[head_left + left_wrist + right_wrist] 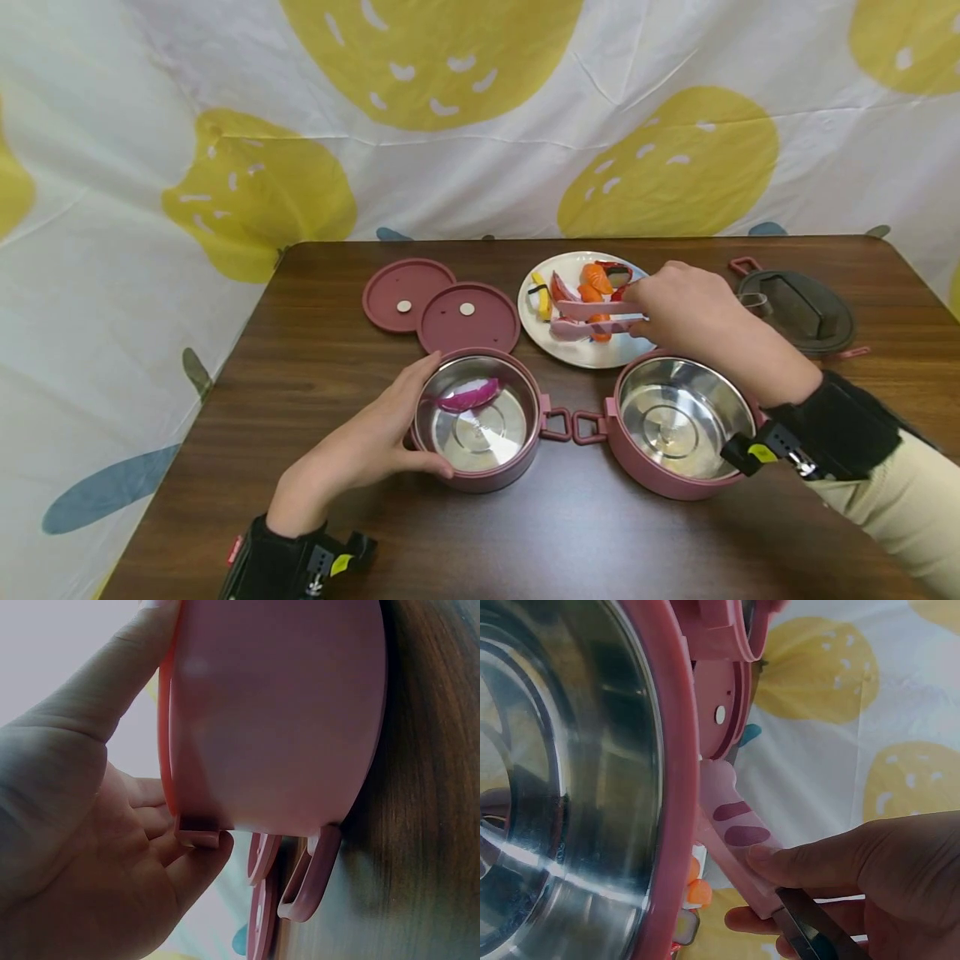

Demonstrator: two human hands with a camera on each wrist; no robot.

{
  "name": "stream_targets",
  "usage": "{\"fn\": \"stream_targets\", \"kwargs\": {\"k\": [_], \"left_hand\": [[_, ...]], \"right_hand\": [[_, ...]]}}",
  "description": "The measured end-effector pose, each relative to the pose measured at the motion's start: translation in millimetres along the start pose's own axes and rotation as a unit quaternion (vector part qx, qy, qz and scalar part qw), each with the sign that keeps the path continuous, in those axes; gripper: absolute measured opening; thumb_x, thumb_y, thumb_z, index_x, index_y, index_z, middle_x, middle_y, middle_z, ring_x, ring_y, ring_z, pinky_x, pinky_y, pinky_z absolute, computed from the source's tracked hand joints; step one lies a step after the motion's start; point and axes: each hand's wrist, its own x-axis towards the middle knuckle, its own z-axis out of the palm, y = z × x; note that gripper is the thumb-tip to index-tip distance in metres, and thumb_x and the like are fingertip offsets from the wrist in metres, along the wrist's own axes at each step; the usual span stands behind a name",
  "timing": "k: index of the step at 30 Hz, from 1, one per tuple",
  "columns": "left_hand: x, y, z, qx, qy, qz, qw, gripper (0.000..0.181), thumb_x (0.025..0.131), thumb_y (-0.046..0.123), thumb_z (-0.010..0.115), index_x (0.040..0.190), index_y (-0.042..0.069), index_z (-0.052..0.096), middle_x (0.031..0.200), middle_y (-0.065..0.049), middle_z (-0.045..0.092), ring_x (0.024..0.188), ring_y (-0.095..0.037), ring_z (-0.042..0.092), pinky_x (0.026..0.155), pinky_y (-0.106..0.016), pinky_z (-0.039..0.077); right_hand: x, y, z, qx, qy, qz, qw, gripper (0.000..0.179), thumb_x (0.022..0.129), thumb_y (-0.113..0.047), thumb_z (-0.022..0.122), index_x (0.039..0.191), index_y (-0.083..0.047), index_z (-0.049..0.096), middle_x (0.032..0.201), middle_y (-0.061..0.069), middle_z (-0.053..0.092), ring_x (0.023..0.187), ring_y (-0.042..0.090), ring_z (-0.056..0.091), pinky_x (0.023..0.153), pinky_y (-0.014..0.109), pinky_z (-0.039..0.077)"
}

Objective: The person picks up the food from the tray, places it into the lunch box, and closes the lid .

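My left hand (367, 437) holds the left pink pot (498, 479) by its side, thumb at the near rim and fingers on the far side. Inside that steel-lined pot lies a purple and white toy onion piece (469, 397). With my right hand (686, 308) I grip pink tongs (739, 840), whose tips reach over the white plate (585, 358). Toy food pieces such as orange chunks (597, 278) and a yellow-and-white piece (541, 298) lie there. Whether the tongs pinch a piece is unclear. The right pink pot (648, 475) stands below my right wrist with nothing in it.
Two round mauve lids (468, 325) overlap behind the left pot. A dark grey lid-like piece (798, 312) with pink handles lies at the far right, partly behind my right arm. The pots' handles (557, 425) almost meet between them. A lemon-print cloth (480, 183) hangs behind the table.
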Motion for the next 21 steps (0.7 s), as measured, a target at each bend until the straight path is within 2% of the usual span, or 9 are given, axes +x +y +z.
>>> {"fn": "stream_targets", "kwargs": {"k": [7, 14, 21], "left_hand": [[0.4, 1.6, 0.2, 0.001, -0.001, -0.001, 1.0000, 0.120, 0.065, 0.053, 0.079, 0.154, 0.011, 0.010, 0.158, -0.012, 0.017, 0.140, -0.024, 0.023, 0.112, -0.054, 0.030], [2.1, 3.5, 0.5, -0.005, -0.005, -0.004, 1.0000, 0.118, 0.067, 0.047, 0.081, 0.154, 0.013, 0.009, 0.158, -0.011, 0.016, 0.140, -0.025, 0.022, 0.112, -0.055, 0.030], [4.0, 4.8, 0.5, -0.003, -0.007, -0.005, 1.0000, 0.118, 0.067, 0.043, 0.082, 0.153, 0.010, 0.009, 0.158, -0.012, 0.016, 0.140, -0.025, 0.022, 0.112, -0.054, 0.029]], "right_hand": [[2.7, 2.4, 5.5, -0.010, -0.019, 0.004, 0.9998, 0.017, 0.074, -0.021, 0.080, 0.090, -0.014, 0.076, 0.072, 0.004, 0.068, 0.074, 0.029, 0.057, 0.055, 0.049, 0.052], [2.5, 4.8, 7.7, -0.013, 0.000, 0.003, 0.9999, 0.015, 0.074, -0.015, 0.079, 0.088, -0.014, 0.076, 0.070, 0.004, 0.068, 0.071, 0.028, 0.056, 0.054, 0.047, 0.051], [1.0, 6.3, 9.2, -0.009, 0.017, 0.002, 0.9998, 0.015, 0.073, -0.011, 0.078, 0.088, -0.015, 0.077, 0.070, 0.006, 0.068, 0.067, 0.028, 0.056, 0.053, 0.048, 0.052]]}}
